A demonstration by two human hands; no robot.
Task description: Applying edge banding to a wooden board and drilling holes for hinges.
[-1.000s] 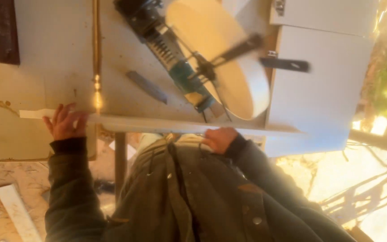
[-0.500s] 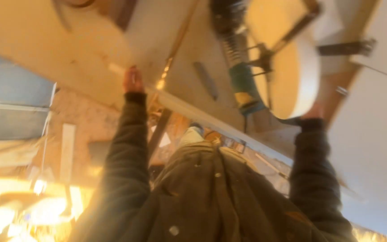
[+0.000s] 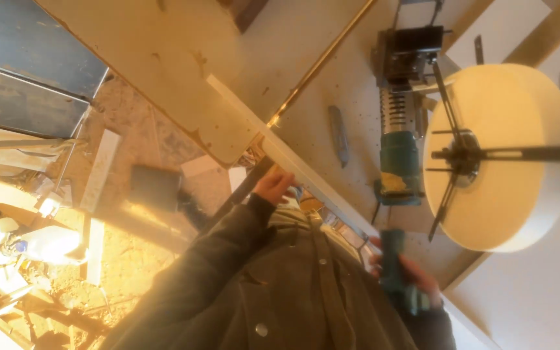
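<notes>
A long thin white strip (image 3: 306,174) lies along the edge of a pale wooden worktable (image 3: 183,78). My left hand (image 3: 273,186) rests on this strip near the table's corner, fingers curled over it. My right hand (image 3: 402,280) is lower right, closed around a teal tool handle (image 3: 393,249) just off the table edge. Beyond it a teal and black machine (image 3: 400,152) stands on the table beside a big pale roll of banding (image 3: 497,155) on a black spindle. My dark jacket fills the bottom.
A grey knife-like tool (image 3: 339,135) lies on the table by a brass-coloured rail (image 3: 322,61). White panels (image 3: 539,298) sit at the right. On the left, a sawdust-covered floor (image 3: 118,259) holds wood offcuts and a dark block (image 3: 155,188).
The view has swung round. My right hand has left the strip and now grips the teal handle. My left hand has shifted along the strip toward the table corner.
</notes>
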